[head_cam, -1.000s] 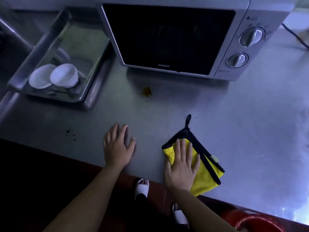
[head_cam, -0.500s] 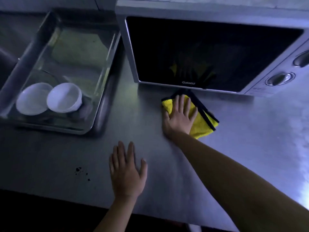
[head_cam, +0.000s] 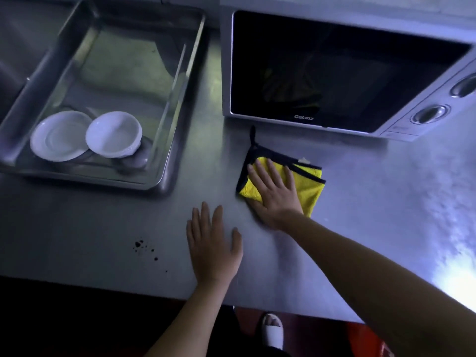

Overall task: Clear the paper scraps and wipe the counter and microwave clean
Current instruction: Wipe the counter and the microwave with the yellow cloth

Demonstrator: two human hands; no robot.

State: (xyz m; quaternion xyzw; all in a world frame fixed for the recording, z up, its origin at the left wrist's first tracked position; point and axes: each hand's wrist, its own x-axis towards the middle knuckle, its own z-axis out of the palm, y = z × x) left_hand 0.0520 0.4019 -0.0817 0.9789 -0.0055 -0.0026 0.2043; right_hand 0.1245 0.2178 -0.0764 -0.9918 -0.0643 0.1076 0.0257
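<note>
A folded yellow cloth with black trim lies on the steel counter, a little in front of the silver microwave. My right hand presses flat on the cloth with straight fingers. My left hand rests flat on the bare counter near the front edge, fingers spread, holding nothing. A cluster of small dark specks marks the counter left of my left hand. No paper scraps show.
A steel tray at the back left holds a white plate and a white bowl. The microwave's two knobs sit at the far right. Below the counter edge I see a foot in a white slipper.
My right hand has pulled the cloth back from the microwave's base toward me and a little to the right. The brown stain seen earlier near the microwave no longer shows. My left hand stays put.
</note>
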